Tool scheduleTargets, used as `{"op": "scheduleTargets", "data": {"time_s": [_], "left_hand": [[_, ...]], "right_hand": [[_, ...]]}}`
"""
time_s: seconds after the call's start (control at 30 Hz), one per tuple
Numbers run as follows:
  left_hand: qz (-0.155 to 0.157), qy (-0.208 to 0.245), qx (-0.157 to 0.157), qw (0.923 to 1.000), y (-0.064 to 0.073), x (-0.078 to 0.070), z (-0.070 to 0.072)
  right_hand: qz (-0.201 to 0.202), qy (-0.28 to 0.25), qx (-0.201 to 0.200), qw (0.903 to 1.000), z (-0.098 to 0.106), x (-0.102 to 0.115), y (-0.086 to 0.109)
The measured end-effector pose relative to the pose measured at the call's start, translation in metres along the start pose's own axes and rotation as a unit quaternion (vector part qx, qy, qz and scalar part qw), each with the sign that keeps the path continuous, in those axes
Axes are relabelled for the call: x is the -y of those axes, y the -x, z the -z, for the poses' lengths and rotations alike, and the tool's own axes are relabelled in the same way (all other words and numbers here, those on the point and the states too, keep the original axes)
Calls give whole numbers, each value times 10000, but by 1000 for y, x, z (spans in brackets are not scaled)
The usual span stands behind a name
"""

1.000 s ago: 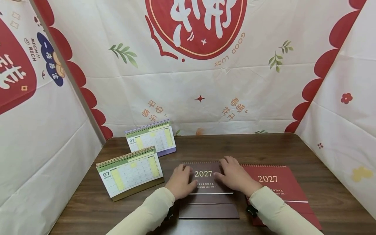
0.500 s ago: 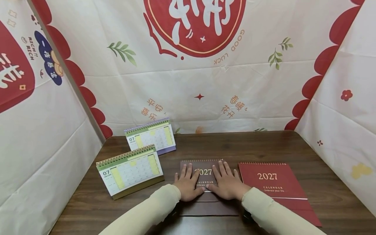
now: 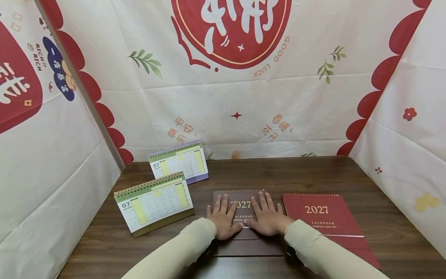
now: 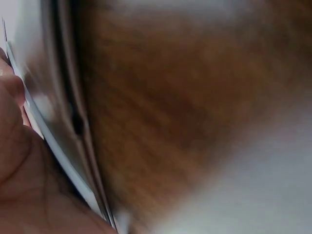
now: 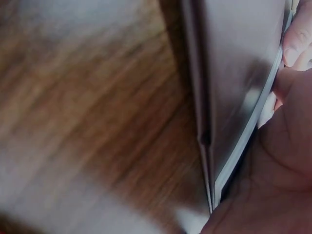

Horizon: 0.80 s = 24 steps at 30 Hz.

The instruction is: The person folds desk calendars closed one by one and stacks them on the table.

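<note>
A brown 2027 desk calendar [image 3: 244, 212] lies flat on the wooden table, its spiral binding at the far edge. My left hand [image 3: 223, 221] rests on its left half, fingers straight and spread, pointing away from me. On the right half my right hand [image 3: 267, 220] lies the same way, and the two thumbs come close together near the middle. Part of the cover's lettering is hidden under the hands. In the left wrist view the palm [image 4: 29, 180] sits against the calendar's page edge; the right wrist view shows the other palm [image 5: 278, 161] likewise.
A red 2027 calendar [image 3: 320, 211] lies flat to the right. Two desk calendars stand tented at the left: a gold-based one [image 3: 155, 205] in front and a purple-based one [image 3: 179, 162] behind. Printed cloth [image 3: 216, 93] walls the table [image 3: 296, 170] at the back and sides.
Both hands have come down from the brown calendar's sides and upper edge to lie flat with spread fingers on its cover. Over the last half second they have barely moved.
</note>
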<state>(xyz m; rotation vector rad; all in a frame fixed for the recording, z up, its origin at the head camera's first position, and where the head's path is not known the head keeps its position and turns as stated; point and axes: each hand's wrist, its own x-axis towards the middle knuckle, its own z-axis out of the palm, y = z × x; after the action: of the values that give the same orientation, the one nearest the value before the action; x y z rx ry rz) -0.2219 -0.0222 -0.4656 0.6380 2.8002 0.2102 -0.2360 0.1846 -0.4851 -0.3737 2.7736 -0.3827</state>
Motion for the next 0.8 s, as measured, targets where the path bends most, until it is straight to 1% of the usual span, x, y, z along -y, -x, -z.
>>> {"op": "scheduleTargets", "data": {"time_s": [0.23, 0.37, 0.47, 0.63, 0.8], "left_hand": [[26, -54, -4, 10000, 1, -2, 2], [9, -25, 30, 10000, -1, -1, 0], [3, -12, 5, 10000, -2, -1, 0], [15, 2, -65, 10000, 3, -2, 2], [-20, -22, -89, 10000, 4, -4, 4]], "right_hand": [[-14, -42, 54, 10000, 8, 8, 9], [-18, -101, 96, 9999, 14, 13, 14], [-3, -107, 16, 9999, 10, 9, 11], [-16, -63, -124, 9999, -1, 2, 3], [-26, -48, -172, 9998, -1, 1, 5]]}}
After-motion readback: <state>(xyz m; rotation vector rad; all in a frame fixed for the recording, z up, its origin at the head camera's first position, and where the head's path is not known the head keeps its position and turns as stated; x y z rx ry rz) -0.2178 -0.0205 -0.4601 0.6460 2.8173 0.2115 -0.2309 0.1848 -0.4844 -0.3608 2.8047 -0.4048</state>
